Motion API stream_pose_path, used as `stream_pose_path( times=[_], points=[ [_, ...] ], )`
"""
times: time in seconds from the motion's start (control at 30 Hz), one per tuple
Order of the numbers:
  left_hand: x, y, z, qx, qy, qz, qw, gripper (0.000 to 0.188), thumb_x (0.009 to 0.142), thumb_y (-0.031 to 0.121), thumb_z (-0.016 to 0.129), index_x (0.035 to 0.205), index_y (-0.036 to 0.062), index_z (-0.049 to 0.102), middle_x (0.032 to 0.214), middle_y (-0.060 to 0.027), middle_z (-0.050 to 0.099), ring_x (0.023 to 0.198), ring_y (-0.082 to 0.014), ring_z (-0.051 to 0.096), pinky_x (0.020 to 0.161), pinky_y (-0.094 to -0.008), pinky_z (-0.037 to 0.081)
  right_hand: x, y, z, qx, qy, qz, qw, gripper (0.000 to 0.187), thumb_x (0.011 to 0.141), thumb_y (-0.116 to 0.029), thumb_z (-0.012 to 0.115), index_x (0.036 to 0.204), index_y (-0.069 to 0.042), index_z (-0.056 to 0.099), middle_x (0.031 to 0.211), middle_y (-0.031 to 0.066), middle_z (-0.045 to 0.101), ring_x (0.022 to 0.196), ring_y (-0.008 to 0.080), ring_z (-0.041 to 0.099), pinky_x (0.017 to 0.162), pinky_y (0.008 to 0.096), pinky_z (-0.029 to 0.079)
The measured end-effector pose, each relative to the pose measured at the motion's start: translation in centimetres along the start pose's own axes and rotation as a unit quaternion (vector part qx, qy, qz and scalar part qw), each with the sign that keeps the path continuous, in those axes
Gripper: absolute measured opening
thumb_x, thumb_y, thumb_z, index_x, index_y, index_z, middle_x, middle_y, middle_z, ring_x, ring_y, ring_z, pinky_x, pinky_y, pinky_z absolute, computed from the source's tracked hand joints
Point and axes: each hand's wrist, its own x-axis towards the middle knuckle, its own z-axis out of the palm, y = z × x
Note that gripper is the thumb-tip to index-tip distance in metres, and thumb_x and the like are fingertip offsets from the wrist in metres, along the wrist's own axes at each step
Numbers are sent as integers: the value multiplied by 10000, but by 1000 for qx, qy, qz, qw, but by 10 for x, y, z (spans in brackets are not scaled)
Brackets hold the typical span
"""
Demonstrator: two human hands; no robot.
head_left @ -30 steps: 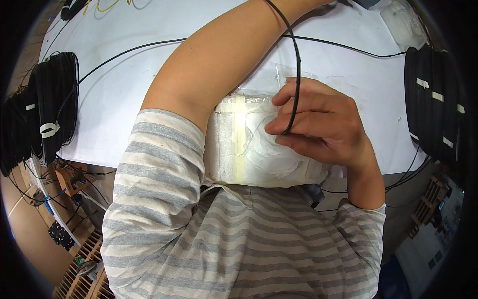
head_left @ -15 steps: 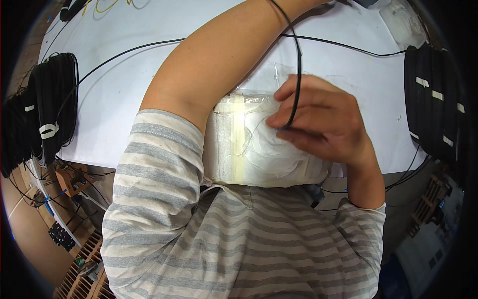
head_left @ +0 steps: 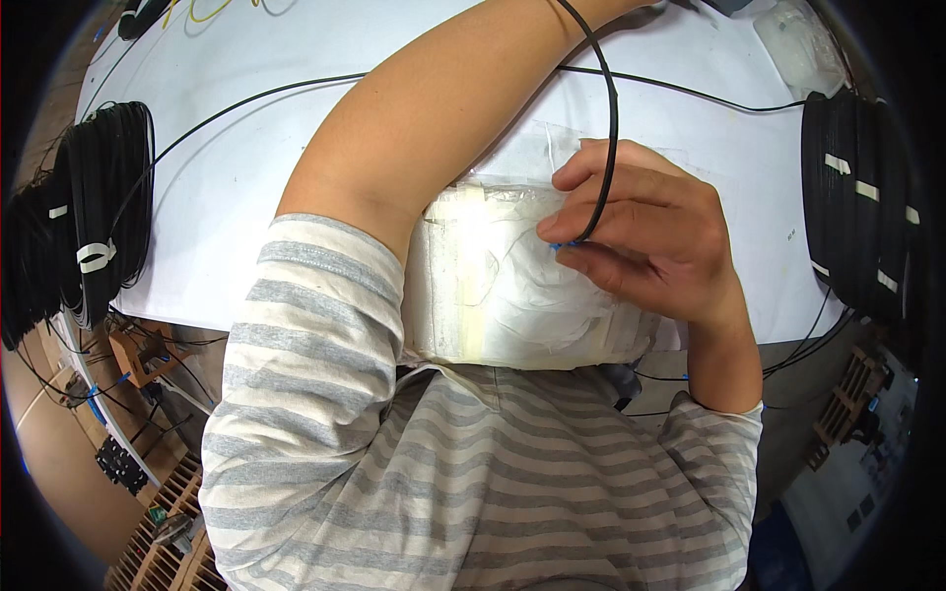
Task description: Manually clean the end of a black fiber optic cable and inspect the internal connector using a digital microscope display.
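Cable coils [head_left: 108, 207] L & R of pad [head_left: 512, 286]

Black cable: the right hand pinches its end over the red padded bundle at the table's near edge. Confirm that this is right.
Not quite: the padded bundle is white, wrapped in clear film and pale tape, not red. The head view shows it. The rest stands: the right hand pinches the end of the black cable over that bundle at the near edge of the table.
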Motion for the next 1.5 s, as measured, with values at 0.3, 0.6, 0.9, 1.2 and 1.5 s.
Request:
stream_pose_path(
  times=[0.3,0.6,0.9,1.2,1.5],
  points=[
    [10,-4,16,-1,15,32,999,353,1001,287,693,1253,44,660,1188,-173,596,1006,-379,685,870,-450,550,-1,1,0,3,2,-16,1000,189,754,-34,883,932,-30,820,920,70,748,916,271,732,810,396,616],
    [29,-73,50,-348,174,342,855,367,1009,297,684,1270,41,655,1196,-184,593,1019,-385,683,884,-454,547,5,-1,5,-6,7,-27,1000,182,764,-36,884,933,-35,817,931,66,737,917,271,729,793,384,614],
    [0,7,12,2,-17,11,1000,359,1012,289,681,1275,46,649,1201,-182,591,1011,-382,686,886,-454,549,-6,5,-1,-13,22,-5,1000,166,765,-48,895,902,-36,803,917,68,744,908,260,731,770,372,610],
    [28,-67,59,-364,165,346,849,353,1014,284,684,1272,45,650,1183,-175,587,980,-364,685,867,-438,549,2,0,5,-10,19,-23,999,159,774,-54,896,899,-30,799,917,64,744,910,263,726,803,383,614],
    [-2,4,7,-10,-8,6,1000,345,1010,285,691,1255,44,655,1195,-176,594,1008,-374,684,873,-443,549,-2,3,4,-22,33,0,999,182,760,-65,904,913,-41,806,919,69,741,912,271,730,798,388,621]
  ],
)
